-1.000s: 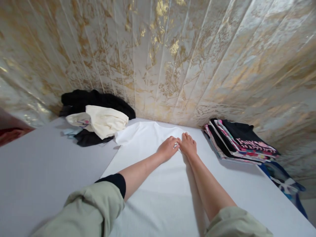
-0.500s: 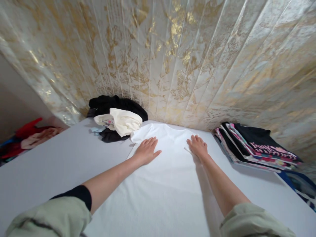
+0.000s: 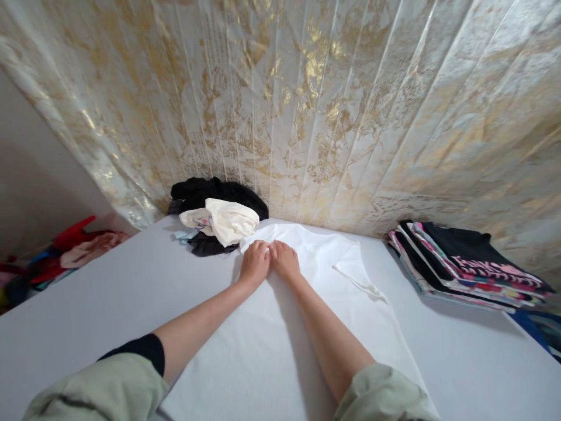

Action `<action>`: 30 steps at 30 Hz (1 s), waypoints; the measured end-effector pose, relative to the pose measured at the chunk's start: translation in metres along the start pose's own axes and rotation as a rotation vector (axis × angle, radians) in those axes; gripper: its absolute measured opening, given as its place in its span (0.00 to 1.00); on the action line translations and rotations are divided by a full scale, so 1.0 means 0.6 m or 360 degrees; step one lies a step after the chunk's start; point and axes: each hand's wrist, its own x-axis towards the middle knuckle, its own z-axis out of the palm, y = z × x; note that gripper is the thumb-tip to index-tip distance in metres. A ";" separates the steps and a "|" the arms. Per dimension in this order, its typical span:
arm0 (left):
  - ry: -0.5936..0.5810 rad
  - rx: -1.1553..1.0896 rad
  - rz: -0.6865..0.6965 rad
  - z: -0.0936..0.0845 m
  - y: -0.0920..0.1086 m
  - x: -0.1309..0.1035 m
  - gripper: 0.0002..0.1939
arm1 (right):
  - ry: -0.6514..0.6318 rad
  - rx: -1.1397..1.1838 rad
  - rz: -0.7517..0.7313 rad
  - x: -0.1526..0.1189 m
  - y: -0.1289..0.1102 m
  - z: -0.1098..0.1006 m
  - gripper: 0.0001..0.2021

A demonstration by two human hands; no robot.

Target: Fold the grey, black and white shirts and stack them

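1. White T-shirt [image 3: 245, 351] lies left of folded clothes stack [image 3: 464, 263].
2. Left hand [image 3: 255, 263], right hand [image 3: 284, 260] rest close together on it, fingers curled; cannot tell whether gripping.
3. Rumpled clothes [image 3: 219, 219] lie farther left.

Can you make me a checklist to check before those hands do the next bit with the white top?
1. Left hand and right hand close together on the white top: ok.
2. Fingers pinching the cloth firmly: cannot tell, the grip is too small to see.
3. Top lying smooth: not ok, it's wrinkled and rucked up on the right side.
4. Folded stack apart from the top: ok, bare table shows between.
5. Cream cloth apart from the top: cannot tell, they're very close and might touch.
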 end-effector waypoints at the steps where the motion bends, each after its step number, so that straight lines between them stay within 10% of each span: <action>1: 0.0037 0.0064 -0.0050 -0.011 -0.013 0.005 0.11 | 0.0008 -0.0056 -0.0030 -0.003 -0.001 0.007 0.23; 7: -0.0155 0.0451 -0.0333 -0.067 -0.084 0.045 0.15 | -0.0058 -0.0220 -0.0071 -0.012 0.008 0.016 0.25; 19: -0.0143 0.0068 -0.0779 -0.069 -0.107 0.104 0.04 | -0.0104 -0.0252 -0.0061 -0.011 0.007 0.013 0.26; 25: -0.0080 -0.0121 -0.0610 -0.069 -0.048 0.099 0.04 | -0.0079 -0.0219 -0.0094 -0.013 0.003 0.013 0.25; 30: -0.0456 -0.0468 0.0049 -0.055 0.010 0.054 0.07 | 0.0119 -0.0051 -0.0013 -0.012 0.013 -0.003 0.20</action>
